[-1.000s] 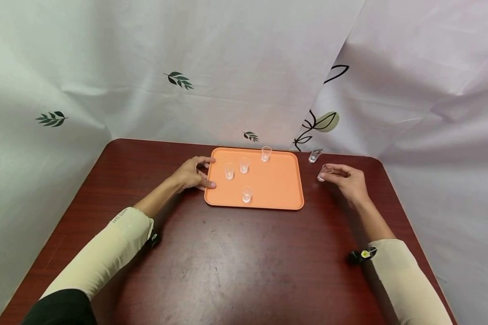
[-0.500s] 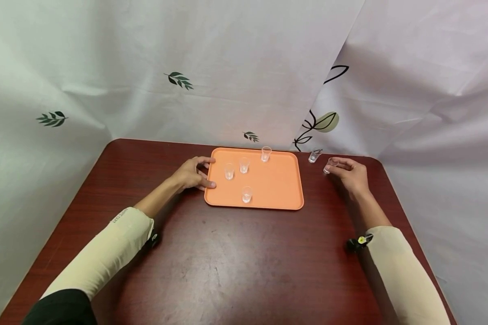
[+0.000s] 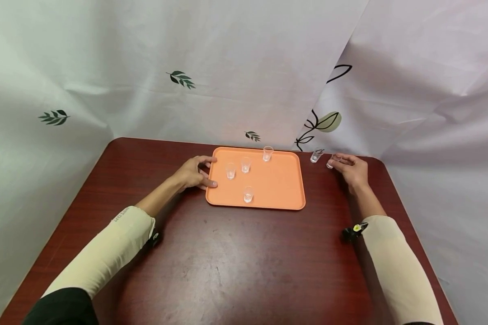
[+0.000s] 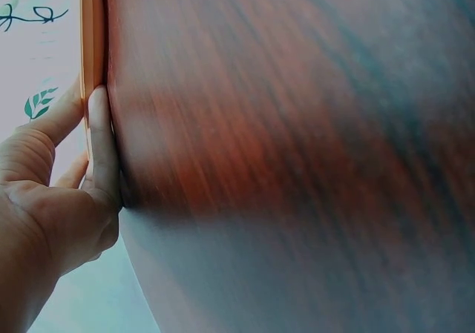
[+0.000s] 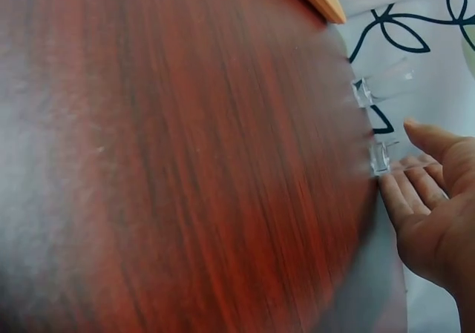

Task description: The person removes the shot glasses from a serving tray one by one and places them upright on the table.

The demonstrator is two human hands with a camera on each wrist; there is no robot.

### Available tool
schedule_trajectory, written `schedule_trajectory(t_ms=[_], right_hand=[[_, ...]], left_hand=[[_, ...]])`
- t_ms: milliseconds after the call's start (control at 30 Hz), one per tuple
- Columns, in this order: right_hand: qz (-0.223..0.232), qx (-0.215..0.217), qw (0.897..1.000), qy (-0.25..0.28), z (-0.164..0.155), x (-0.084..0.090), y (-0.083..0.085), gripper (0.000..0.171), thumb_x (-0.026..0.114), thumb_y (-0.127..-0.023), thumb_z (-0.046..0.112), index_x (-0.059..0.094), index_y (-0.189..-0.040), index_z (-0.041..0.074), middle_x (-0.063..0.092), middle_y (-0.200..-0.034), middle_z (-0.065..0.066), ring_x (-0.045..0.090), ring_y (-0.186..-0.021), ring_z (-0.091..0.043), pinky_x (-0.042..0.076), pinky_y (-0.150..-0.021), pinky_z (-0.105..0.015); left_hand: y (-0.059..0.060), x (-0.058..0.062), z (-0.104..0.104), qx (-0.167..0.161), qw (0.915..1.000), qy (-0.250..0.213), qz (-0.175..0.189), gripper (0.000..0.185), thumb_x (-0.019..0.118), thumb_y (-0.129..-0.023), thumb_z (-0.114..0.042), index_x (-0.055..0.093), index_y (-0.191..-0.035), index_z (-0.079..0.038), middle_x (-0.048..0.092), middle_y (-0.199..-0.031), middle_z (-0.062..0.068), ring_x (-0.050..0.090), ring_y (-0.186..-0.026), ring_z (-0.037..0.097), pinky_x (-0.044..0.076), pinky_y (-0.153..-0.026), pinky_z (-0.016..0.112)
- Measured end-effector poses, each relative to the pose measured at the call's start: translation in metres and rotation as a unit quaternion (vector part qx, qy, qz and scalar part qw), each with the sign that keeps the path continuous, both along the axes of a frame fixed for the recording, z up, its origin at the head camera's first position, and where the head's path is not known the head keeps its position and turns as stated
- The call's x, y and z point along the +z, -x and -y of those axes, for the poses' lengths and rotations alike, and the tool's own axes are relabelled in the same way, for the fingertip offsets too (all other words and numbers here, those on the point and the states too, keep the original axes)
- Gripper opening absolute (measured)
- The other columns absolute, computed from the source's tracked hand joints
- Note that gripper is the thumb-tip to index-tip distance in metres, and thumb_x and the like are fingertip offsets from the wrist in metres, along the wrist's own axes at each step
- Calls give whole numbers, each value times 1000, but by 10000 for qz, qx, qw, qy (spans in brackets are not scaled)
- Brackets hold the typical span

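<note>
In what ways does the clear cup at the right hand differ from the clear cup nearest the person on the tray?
The right-hand cup is outside the tray; the front cup stands on it. The right hand partly hides the right-hand cup in the head view, while no hand covers the front cup. Both are clear.

I can pass low across the near table, in front of the tray. Over it, four cups obstruct the left and back; its right side lets me through.
</note>
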State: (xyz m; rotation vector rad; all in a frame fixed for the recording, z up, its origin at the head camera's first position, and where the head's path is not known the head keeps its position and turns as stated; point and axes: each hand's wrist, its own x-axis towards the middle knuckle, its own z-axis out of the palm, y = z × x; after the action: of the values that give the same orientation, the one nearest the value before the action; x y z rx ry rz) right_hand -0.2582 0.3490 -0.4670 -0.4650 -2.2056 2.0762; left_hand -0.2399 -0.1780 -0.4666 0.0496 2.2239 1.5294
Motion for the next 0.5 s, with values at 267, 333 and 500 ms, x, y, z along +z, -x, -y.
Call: schedule_trajectory(t_ms=[267,333,500], right_hand=[[42,-69,9992,-392,3,-3,9,59,87,-96,-1,65,-150,-10,79,-82,25,74,-82,13,60,-76,-4],[18,-111,9987,-489,2,-6,12,59,87,-96,1,66,-150,-8,78,-81,27,74,-82,13,59,-76,-3],[56,-121,9981,-608,2,-6,15,59,88,-96,4,67,-150,-6,77,-81,28,73,-82,13,58,-76,-3]], left_hand=[[-1,0,1,22,10000,16,-2,96,94,-85,10,52,-168,-9,44,-143,17,72,-92,17,73,-71,33],[0,0,1,23,10000,12,3,96,94,-85,11,52,-168,-9,44,-143,18,72,-93,17,73,-71,33],[1,-1,0,29,10000,-15,25,96,94,-85,11,52,-168,-9,45,-144,17,72,-93,16,73,-72,33]])
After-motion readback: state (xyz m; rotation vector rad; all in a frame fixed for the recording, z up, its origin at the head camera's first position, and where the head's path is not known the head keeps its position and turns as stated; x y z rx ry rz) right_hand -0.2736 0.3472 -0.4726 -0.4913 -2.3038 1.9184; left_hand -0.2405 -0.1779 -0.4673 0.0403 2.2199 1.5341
